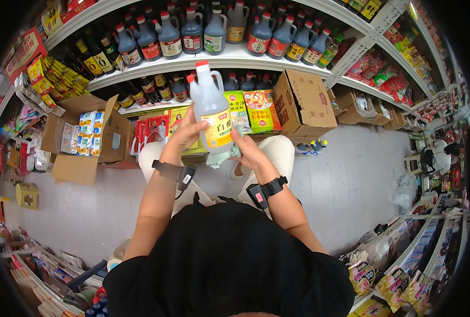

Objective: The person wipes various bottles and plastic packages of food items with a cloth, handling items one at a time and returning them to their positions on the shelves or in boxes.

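A clear plastic jug (211, 105) with a red cap, a side handle and a yellow label is held up in front of my knees, slightly tilted. My left hand (185, 132) grips its left side, thumb on the label. At the lower right of the jug, my right hand (250, 152) holds a pale green cloth (220, 157) against its side and base. Part of the cloth is hidden behind the jug and the fingers. Beyond it, dark sauce jugs (191, 33) with red caps line the white shelf (235, 60), with a gap in the front row.
An open cardboard box (110, 136) of packets stands left, and a closed carton (308, 105) stands right. Seasoning packets (260, 113) sit on the low level ahead. A yellow stool (27, 196) is far left; a clear plastic bag (403, 192) lies at right on the grey floor (338, 190).
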A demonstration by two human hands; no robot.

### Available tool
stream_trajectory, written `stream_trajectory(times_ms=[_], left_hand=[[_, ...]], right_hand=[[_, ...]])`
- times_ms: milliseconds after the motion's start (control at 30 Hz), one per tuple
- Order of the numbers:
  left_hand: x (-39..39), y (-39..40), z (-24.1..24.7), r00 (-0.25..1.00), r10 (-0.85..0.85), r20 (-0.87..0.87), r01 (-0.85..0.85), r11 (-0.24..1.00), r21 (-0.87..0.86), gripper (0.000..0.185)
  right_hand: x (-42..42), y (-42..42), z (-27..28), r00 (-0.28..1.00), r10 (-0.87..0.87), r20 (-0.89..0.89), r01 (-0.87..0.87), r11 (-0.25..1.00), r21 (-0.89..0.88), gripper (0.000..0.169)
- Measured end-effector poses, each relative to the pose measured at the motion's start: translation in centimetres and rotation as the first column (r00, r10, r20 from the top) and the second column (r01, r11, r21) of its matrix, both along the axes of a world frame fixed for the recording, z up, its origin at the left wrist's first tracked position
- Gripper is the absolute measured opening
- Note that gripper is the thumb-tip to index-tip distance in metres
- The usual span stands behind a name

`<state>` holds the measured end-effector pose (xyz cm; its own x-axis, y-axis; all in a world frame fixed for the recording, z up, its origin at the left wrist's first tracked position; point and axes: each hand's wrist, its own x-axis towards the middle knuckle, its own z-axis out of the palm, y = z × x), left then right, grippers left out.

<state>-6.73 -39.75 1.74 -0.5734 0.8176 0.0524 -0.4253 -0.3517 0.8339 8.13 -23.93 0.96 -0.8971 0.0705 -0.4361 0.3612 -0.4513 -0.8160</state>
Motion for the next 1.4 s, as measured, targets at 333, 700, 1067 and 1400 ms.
stream_trajectory(times_ms=[333,700,1067,1400], left_hand=[[1.6,0.6,-1.0,0.990,0.134,-0.044,-0.135,0.991,-0.013,0.088],[3.7,3.1,0.5,0.995,0.035,-0.088,-0.042,0.996,-0.081,0.090],[1.7,2.6,0.0,0.961,-0.073,0.267,0.032,0.987,0.155,0.058],[4.3,1.9,-0.6,0.986,-0.150,0.078,0.145,0.987,0.067,0.092]], right_hand=[[-2.3,2.4,1.4,0.862,-0.173,-0.476,0.418,0.775,0.474,0.053],[-4.4,2.3,7.6,0.695,0.191,-0.693,0.576,0.428,0.696,0.041],[0.3,-2.5,4.9,0.680,0.489,-0.547,0.556,0.143,0.819,0.046],[-4.1,2.5,7.9,0.667,0.041,-0.744,0.661,0.428,0.616,0.048]])
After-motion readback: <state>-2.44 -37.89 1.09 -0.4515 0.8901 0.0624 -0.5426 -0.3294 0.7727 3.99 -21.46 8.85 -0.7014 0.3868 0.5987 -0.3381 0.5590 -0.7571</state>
